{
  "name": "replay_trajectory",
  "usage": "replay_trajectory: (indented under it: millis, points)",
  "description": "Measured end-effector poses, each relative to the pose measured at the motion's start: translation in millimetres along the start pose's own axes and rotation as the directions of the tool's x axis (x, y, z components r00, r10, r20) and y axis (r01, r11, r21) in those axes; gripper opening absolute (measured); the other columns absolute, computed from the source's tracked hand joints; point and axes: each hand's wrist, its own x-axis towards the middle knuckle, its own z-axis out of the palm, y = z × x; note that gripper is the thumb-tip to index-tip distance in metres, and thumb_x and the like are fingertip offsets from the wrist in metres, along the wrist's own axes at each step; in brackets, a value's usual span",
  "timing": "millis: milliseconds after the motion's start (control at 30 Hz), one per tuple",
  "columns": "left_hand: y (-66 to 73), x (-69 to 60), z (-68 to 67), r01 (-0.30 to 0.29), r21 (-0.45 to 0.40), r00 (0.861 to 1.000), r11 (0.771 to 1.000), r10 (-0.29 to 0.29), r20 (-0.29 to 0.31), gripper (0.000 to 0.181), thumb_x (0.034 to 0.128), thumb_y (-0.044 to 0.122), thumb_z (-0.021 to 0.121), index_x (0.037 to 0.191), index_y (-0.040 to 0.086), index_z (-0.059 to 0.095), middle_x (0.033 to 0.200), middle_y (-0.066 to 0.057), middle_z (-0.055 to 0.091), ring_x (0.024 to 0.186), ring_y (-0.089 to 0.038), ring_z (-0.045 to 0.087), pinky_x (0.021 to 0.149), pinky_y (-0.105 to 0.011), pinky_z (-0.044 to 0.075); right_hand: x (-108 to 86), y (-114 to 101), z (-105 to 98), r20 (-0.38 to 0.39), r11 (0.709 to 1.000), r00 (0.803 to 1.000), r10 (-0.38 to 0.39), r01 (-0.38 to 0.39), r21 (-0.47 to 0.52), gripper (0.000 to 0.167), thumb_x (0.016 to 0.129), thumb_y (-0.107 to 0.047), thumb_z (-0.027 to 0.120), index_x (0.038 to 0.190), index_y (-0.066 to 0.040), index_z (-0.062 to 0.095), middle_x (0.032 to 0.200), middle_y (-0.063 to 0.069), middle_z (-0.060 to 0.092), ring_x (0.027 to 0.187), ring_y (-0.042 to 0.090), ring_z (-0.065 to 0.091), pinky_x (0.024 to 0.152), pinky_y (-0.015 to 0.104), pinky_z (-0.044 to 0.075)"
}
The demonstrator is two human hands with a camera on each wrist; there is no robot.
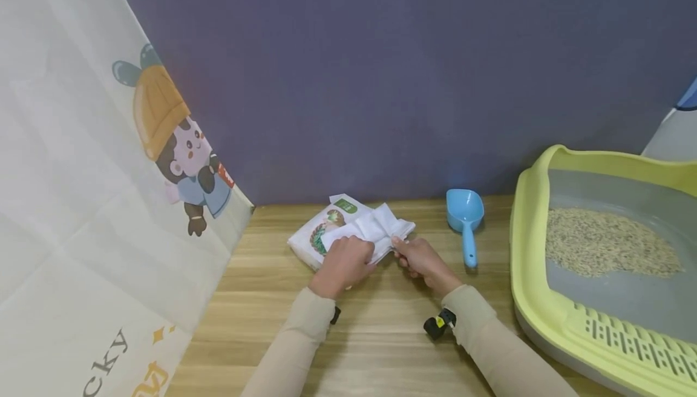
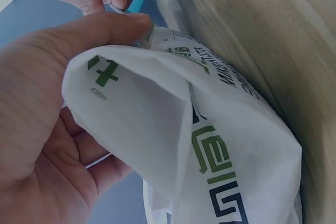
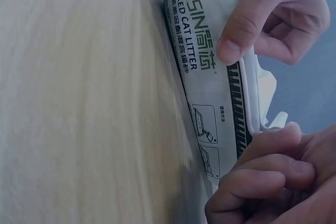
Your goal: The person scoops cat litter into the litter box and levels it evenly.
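A white cat litter bag (image 1: 305, 242) with green and black print lies on the wooden surface, its near end folded over into a loose white flap (image 1: 376, 221). My left hand (image 1: 345, 262) grips the near edge of the bag, thumb on one side and fingers on the other, as the left wrist view shows. At the flap's right side my right hand (image 1: 422, 258) pinches the bag's edge between thumb and curled fingers. Black lettering on the bag's side panel (image 3: 199, 40) reads "MIXED CAT LITTER" in the right wrist view. What lies inside the bag is hidden.
A light-blue scoop (image 1: 465, 212) lies right of the bag, handle toward me. Farther right stands a grey litter box with a lime-green rim (image 1: 525, 252), holding pale litter granules (image 1: 604, 242). A dark wall (image 1: 408, 82) rises behind, and a white printed sheet (image 1: 81, 161) borders the left.
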Motion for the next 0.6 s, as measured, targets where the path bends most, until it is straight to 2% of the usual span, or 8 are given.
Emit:
replay_trajectory:
  millis: [300,467,600]
  points:
    - [-1.9,1.1,5.7,0.029,-0.063,1.000,0.998,-0.029,0.002,0.031,0.0783,0.027,0.081,0.066,0.020,0.054,0.061,0.008,0.059,0.055,-0.013,0.054,0.051,-0.031,0.043,-1.0,1.9,-3.0,0.008,1.000,1.000,0.008,-0.008,-0.016,0.047,0.107,-0.041,0.049,0.082,-0.004,0.062,0.056,-0.005,0.047,0.046,0.007,0.032,0.046,0.023,0.029]
    - [-1.6,2.2,5.8,0.033,-0.074,0.999,0.997,-0.033,0.002,0.029,0.0783,0.027,0.081,0.067,0.020,0.055,0.062,0.008,0.061,0.056,-0.014,0.057,0.052,-0.031,0.044,0.6,1.8,-6.4,0.024,0.998,1.000,0.000,0.002,-0.067,0.048,0.106,-0.044,0.048,0.083,-0.004,0.062,0.057,-0.005,0.046,0.046,0.007,0.032,0.046,0.023,0.028]
    - [-3.4,1.7,4.9,0.042,-0.079,0.999,0.996,-0.041,0.006,0.028,0.0776,0.029,0.081,0.068,0.020,0.057,0.064,0.007,0.062,0.057,-0.016,0.058,0.052,-0.032,0.044,0.5,-1.7,-8.1,0.041,0.991,0.999,0.004,0.002,-0.135,0.051,0.106,-0.046,0.049,0.073,-0.008,0.057,0.055,-0.004,0.044,0.045,0.009,0.032,0.045,0.025,0.026]
